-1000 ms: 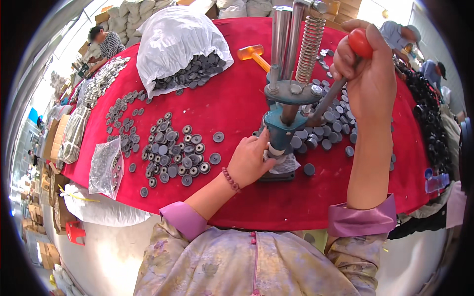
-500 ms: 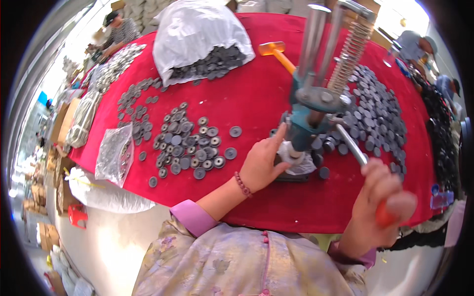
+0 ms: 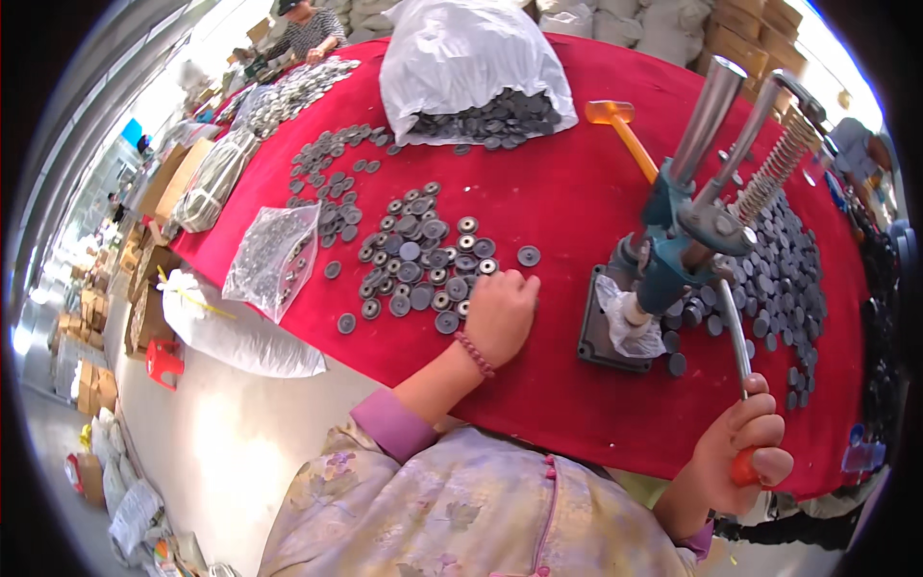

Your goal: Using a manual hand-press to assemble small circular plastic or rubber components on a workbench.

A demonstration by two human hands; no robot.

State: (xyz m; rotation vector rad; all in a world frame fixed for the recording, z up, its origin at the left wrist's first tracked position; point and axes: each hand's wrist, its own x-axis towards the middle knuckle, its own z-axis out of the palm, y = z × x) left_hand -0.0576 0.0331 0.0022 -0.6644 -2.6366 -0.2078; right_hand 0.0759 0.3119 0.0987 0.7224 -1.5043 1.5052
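My right hand [image 3: 738,447] is wrapped round the red-ended metal lever [image 3: 735,332] of a green hand press [image 3: 665,274]. The press has a bright steel column and a coil spring, and clear plastic film [image 3: 623,322] is bunched around its lower part, above the dark base plate [image 3: 598,354]. My left hand [image 3: 502,313], with a beaded bracelet at the wrist, is closed at the right edge of a pile of round grey discs [image 3: 409,252], several with metal rings in their centres. Its fingers are curled, and whatever they hold is hidden.
Many plain grey discs [image 3: 784,274] lie right of the press. A white sack [image 3: 471,62] spills dark discs at the back, near an orange mallet [image 3: 625,130]. A clear bag of small parts [image 3: 274,260] lies left on the red cloth [image 3: 548,404]. A person [image 3: 310,34] sits far left.
My left hand has moved from the press base leftward to the disc pile, and its fingers have closed. My right hand stays on the lever. The view has shifted, placing the press farther right.
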